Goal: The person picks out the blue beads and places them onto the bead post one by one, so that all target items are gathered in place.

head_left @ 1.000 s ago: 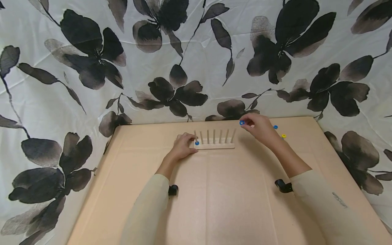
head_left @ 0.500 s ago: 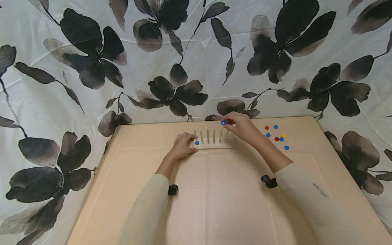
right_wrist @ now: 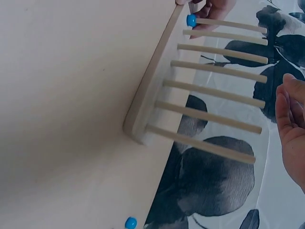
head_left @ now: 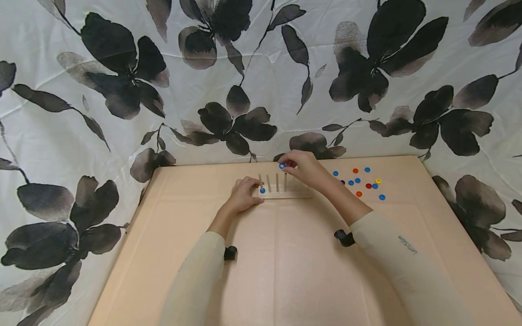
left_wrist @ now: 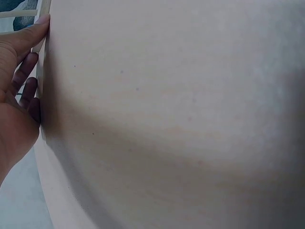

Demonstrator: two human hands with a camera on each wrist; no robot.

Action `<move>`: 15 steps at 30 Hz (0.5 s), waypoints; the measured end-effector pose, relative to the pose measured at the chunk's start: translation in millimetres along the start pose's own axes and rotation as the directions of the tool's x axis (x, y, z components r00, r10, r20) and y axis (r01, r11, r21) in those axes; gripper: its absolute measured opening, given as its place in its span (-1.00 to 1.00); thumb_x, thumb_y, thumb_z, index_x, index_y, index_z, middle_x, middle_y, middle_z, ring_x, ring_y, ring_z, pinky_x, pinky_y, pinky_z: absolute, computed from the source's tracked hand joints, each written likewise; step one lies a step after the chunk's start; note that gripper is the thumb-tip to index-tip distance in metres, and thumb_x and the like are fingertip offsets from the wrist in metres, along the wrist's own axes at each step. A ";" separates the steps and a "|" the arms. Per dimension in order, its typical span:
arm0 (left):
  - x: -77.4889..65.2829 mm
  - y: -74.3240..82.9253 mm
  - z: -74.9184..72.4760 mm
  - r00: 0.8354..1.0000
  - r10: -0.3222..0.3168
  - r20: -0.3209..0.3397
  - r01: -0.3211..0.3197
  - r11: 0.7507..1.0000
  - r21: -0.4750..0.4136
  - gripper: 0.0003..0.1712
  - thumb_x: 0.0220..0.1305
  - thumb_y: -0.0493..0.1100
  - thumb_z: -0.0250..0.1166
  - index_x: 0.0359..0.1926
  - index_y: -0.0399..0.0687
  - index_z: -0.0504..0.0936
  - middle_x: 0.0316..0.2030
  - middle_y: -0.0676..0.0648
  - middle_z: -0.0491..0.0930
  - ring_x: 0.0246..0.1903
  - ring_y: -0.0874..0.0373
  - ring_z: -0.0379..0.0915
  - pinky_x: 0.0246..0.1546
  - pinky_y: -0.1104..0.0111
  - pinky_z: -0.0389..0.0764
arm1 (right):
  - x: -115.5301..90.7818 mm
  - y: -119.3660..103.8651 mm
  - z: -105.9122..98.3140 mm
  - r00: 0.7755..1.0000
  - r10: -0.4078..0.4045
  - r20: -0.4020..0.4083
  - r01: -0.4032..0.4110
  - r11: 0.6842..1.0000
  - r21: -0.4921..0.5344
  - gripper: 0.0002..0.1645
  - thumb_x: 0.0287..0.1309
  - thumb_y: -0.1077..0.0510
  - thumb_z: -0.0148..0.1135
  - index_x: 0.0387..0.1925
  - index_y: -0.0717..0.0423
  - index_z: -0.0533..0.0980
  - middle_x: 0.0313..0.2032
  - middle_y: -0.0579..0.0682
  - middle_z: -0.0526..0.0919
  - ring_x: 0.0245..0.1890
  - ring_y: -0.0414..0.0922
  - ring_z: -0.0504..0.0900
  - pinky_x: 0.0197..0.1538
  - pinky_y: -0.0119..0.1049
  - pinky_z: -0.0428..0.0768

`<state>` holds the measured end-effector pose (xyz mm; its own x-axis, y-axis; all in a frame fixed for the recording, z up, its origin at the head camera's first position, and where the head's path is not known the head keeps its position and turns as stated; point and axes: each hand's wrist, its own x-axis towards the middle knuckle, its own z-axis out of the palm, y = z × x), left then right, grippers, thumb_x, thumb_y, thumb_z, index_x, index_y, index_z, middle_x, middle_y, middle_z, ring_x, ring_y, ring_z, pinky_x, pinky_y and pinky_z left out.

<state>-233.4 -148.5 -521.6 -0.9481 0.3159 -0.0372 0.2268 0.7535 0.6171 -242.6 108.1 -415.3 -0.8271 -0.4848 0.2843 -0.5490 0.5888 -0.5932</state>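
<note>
A pale wooden peg rack (head_left: 281, 195) with a row of upright pegs stands near the table's far edge. My left hand (head_left: 244, 194) grips its left end, thumb along the near side, as the left wrist view also shows for that hand (left_wrist: 16, 81). One blue ring (head_left: 263, 190) sits low on the leftmost peg, seen too in the right wrist view as a blue ring (right_wrist: 191, 20) at the peg's base. Above the rack's middle, my right hand (head_left: 305, 168) pinches another blue ring (head_left: 282, 166) by its fingertips; the right wrist view hides that ring. The right hand covers the rack's right-hand pegs in the head view.
Several loose rings lie on the table right of the rack: blue (head_left: 382, 197), red (head_left: 355, 170), yellow (head_left: 378, 181) and a dark one partly behind the right forearm. A floral cloth (head_left: 253, 77) hangs behind the table's far edge.
My right hand has moved left with the blue ring, from beyond the rack's right end to over its middle. More loose rings show behind it. The left hand has stayed put.
</note>
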 end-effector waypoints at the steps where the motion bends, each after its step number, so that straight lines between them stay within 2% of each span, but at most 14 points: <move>1: 0.0 -0.1 0.1 1.000 -0.002 0.001 0.002 1.000 -0.003 -0.41 0.13 -0.05 0.59 0.18 0.02 0.63 0.22 -0.09 0.54 0.19 -0.08 0.26 0.28 0.06 0.30 | 1.4 -1.7 1.0 1.000 -0.004 0.004 0.004 1.000 0.001 -0.77 0.27 0.28 0.40 -0.04 0.19 0.70 -0.19 0.06 0.73 -0.20 -0.07 0.70 -0.05 -0.18 0.69; 15: 0.9 -0.6 0.3 1.000 0.000 -0.003 0.000 1.000 0.004 -0.39 0.12 -0.05 0.59 0.20 0.04 0.63 0.22 -0.06 0.54 0.19 -0.07 0.28 0.28 0.03 0.29 | 23.1 -18.2 25.7 0.992 0.019 0.123 -0.009 0.997 -0.078 -0.77 0.29 0.19 0.41 -0.03 0.13 0.71 -0.14 0.01 0.79 -0.13 -0.11 0.74 0.01 -0.24 0.70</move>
<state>-234.4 -148.5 -522.3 -0.9486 0.3146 -0.0348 0.2282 0.7559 0.6137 -248.7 69.4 -417.3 -0.8161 -0.5497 0.1784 -0.5492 0.6416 -0.5355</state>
